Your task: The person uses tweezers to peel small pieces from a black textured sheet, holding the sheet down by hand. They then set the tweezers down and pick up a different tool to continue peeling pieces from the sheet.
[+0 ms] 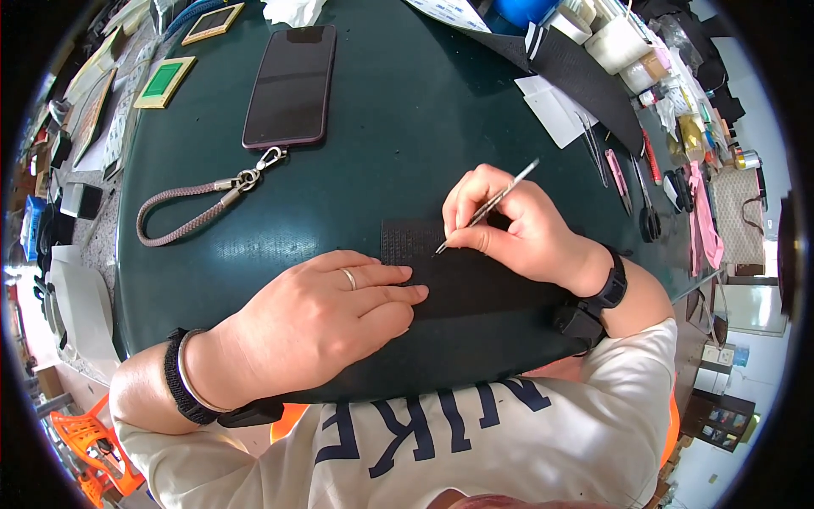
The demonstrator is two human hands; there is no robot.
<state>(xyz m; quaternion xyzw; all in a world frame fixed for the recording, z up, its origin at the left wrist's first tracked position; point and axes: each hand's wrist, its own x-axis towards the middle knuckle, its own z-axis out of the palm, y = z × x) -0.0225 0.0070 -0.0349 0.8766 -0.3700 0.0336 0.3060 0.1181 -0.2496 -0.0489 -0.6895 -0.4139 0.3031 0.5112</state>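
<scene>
A flat black sheet (pixel 462 293) lies on the dark green table in front of me, with rows of tiny marks or pieces at its left end that are too small to make out. My left hand (pixel 318 318) rests with outstretched fingers, the fingertips on the sheet's left part. Pinched in my right hand (pixel 517 225) is a pair of slim metal tweezers (pixel 500 195), slanting down to the left. Their tips are at the sheet's surface, just right of the rows; whether they grip anything cannot be seen. My right hand hides part of the sheet.
A phone (pixel 291 85) with a braided wrist strap (pixel 182 216) lies beyond my left hand. Two small framed chips (pixel 165 82) sit at the far left. To the right are other tweezers (pixel 593 148), a pink cutter (pixel 618 180), scissors (pixel 649 216) and a curved black strip (pixel 585 81).
</scene>
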